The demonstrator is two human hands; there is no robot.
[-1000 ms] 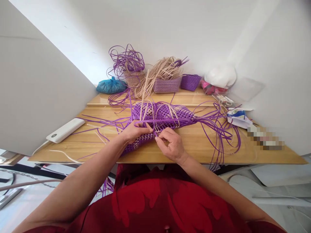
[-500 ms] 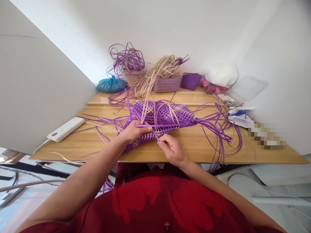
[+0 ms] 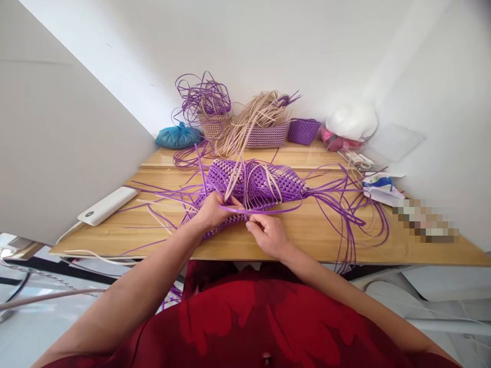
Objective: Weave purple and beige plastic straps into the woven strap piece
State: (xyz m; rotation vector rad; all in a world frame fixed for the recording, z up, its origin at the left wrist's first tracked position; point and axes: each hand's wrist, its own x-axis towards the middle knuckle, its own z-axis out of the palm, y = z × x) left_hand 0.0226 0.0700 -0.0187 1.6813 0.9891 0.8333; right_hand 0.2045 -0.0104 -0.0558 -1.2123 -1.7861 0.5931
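A partly woven purple and beige basket [image 3: 293, 180] lies on the table in front of me, with long loose strips trailing from both ends. My left hand [image 3: 216, 210] is closed at its near left side, gripping a purple strip [image 3: 278, 210] that bows out to the right under the weave. Just right of it, my right hand [image 3: 268, 235] is closed in a pinch at the basket's lower edge. A short bit of purple strip shows at those fingertips. Beige strips [image 3: 235, 179] rise from the weave behind my left hand.
Along the back stand a beige basket [image 3: 215, 125] heaped with purple strips, a striped basket [image 3: 266, 136] of beige strips and a small purple basket [image 3: 304, 131]. A blue bag [image 3: 178, 136] sits left, a white bag [image 3: 353, 122] right. A white power strip [image 3: 107, 205] lies at left.
The purple strip at my left hand was straight and now curves in a loop to the right. My right hand has come slightly lower, close under the strip. The whole view has shifted a little.
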